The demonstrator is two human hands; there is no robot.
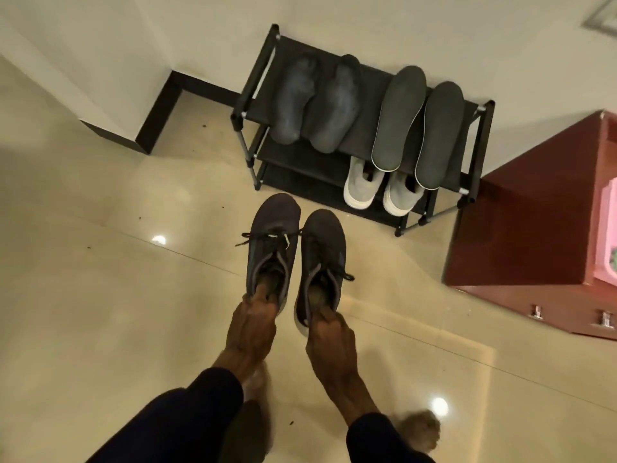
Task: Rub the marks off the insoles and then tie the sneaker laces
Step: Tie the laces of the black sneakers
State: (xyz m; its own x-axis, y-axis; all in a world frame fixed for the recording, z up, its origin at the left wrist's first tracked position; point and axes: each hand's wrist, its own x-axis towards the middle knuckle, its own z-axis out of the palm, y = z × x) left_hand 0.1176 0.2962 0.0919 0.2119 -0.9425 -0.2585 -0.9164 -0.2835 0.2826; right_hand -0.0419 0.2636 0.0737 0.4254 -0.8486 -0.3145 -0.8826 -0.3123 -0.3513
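glossy cream floor tiles (100, 295) run up to a white wall (334, 15), where a black shoe rack (248, 91) stands beside a red cabinet (521, 228). four insoles lie side by side on the rack's top shelf, long axes running from the wall toward the front edge, their near ends hanging over it: two dark worn insoles (293, 101) on the left, two grey white-edged insoles (397, 118) on the right. grey sneakers (364, 188) with white soles sit on a lower shelf, toes pointing out at the person.

both hands hold up a dark sneaker by its heel, above the floor in front of the rack. the left hand (253, 329) grips the left sneaker (272, 242), fingers hooked inside the collar; the right hand (330, 342) grips the right sneaker (322, 248) the same way. the two sneakers hang nearly parallel and just beside each other, long axes pointing away from the person, toes toward the rack. their black laces (267, 236) hang loose and untied.
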